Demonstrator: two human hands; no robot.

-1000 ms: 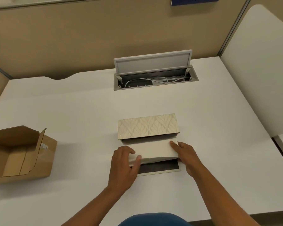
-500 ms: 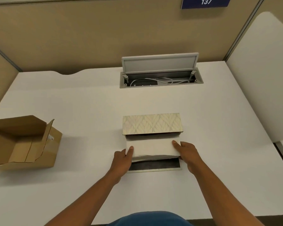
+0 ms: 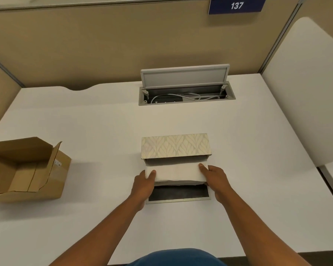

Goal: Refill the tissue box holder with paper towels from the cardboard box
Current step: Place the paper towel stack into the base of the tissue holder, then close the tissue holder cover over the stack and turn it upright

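The tissue box holder (image 3: 176,147) with a pale leaf pattern lies on its side in the middle of the white desk (image 3: 104,121), its open underside toward me. Its flat base panel (image 3: 179,194), dark inside, lies on the desk in front of it. A white stack of paper towels (image 3: 176,170) sits partly inside the opening. My left hand (image 3: 143,186) grips the stack's left end and my right hand (image 3: 214,178) grips its right end. The brown cardboard box (image 3: 25,169) stands open at the left, its visible inside bare.
A cable hatch (image 3: 185,89) with its grey lid raised sits in the desk behind the holder, with white cables inside. Beige partition walls close off the back and left. A white panel (image 3: 306,93) stands at the right. A blue sign reads 137.
My left hand moved from the top of the stack to its left end. The stack has gone a little deeper into the holder. The camera has tilted and shifted.
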